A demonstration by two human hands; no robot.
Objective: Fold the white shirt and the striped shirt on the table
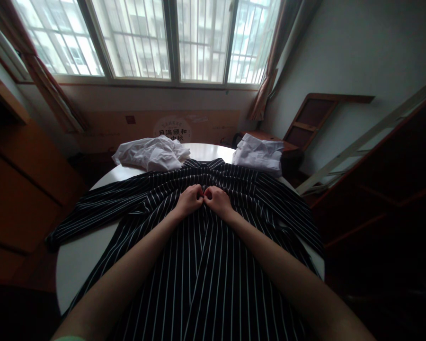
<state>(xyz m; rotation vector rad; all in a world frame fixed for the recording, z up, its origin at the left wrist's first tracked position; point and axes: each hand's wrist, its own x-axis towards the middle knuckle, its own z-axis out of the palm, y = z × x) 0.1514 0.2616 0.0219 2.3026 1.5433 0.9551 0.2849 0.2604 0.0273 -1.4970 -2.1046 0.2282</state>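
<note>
A black shirt with thin white stripes (213, 265) lies spread over the table, front side up, its collar at the far edge. One sleeve stretches to the left and the other to the right. At the middle of the shirt's front, below the collar, my left hand (190, 199) pinches the cloth with bent fingers. My right hand (217, 200) meets it there, also closed in a pinch on the shirt, the fingertips of both hands nearly touching. Whatever small part sits between the fingertips is hidden.
Beneath the shirt is a round white table (74, 265). A crumpled white cloth (151, 154) lies at its far left, and a folded white garment (258, 155) at its far right. Beyond stand a large printed box (120, 125) and a barred window (138, 42).
</note>
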